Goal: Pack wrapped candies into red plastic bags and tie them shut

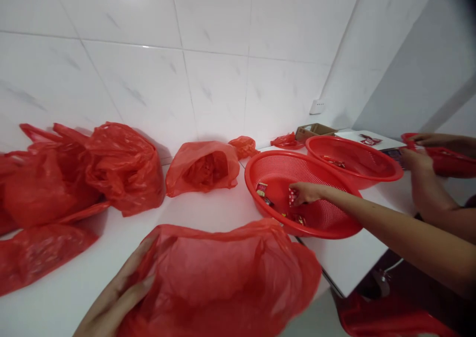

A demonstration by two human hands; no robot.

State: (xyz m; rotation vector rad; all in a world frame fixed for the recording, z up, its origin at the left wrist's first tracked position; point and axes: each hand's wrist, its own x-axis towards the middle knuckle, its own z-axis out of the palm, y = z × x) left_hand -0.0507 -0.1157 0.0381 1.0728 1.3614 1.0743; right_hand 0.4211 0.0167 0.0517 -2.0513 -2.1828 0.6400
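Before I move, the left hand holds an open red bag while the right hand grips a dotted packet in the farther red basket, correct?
Wrong basket: the head view shows the right hand gripping the dotted packet in the nearer red basket. The left hand does hold the open red bag.

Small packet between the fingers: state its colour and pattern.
The small packet is red with white dots; see the head view.

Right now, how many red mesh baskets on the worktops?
2. Near basket: right of centre, right hand inside it. Far basket: behind it, further right, partly overlapped. Can't rule out others hidden.
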